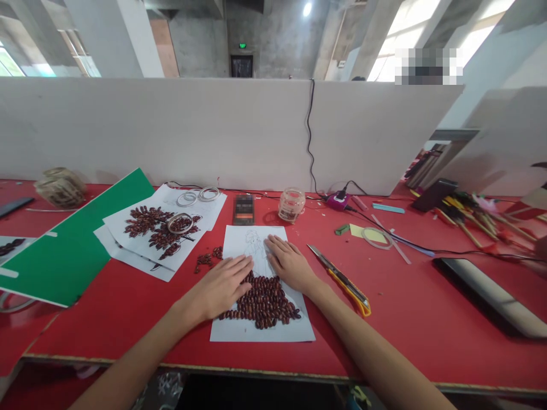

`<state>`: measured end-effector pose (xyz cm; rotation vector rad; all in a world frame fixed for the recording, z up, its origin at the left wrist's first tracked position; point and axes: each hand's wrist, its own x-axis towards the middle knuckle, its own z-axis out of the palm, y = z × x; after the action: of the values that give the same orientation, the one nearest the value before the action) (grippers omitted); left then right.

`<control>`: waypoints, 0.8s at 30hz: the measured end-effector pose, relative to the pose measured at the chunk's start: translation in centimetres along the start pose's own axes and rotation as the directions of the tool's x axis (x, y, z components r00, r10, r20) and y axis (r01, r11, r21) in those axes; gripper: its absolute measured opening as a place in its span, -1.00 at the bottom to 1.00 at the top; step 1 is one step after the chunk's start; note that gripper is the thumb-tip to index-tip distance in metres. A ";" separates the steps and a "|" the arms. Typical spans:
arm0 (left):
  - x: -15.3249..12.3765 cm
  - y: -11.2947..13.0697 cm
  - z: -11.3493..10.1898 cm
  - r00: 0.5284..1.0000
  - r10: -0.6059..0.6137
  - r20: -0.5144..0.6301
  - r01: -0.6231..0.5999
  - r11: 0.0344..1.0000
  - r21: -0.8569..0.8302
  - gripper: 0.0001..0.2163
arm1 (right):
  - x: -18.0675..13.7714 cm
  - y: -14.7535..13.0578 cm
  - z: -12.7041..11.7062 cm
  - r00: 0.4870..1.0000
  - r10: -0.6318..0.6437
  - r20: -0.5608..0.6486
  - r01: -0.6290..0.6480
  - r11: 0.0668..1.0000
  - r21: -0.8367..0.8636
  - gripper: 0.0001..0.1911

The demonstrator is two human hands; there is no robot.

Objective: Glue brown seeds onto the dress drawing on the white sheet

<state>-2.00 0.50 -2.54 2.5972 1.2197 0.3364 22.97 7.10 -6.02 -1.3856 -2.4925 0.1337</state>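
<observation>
Red table (384, 341): hands (256, 276) partly cover seed picture (262, 302); sketch seemingly faint.

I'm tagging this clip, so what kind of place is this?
Probably a craft workshop in a bare concrete hall: a long red table with partition boards, seed pictures on paper under both hands, and a utility knife.

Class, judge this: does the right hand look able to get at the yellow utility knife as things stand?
Probably yes: the utility knife lies on bare red table beside the right hand, with nothing between them.

utility knife (342, 280), glass jar (291, 204), green card (64, 245)
</observation>
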 end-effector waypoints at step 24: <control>-0.9 2.2 2.6 0.961 -0.227 -0.157 0.233 0.972 0.022 -0.44 | -0.1 -0.1 -0.2 1.000 0.000 0.009 0.000 1.000 -0.002 -0.48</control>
<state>-0.15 -1.87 -4.40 2.4647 1.5782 0.4755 22.98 6.93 -5.84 -1.3884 -2.5009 0.1379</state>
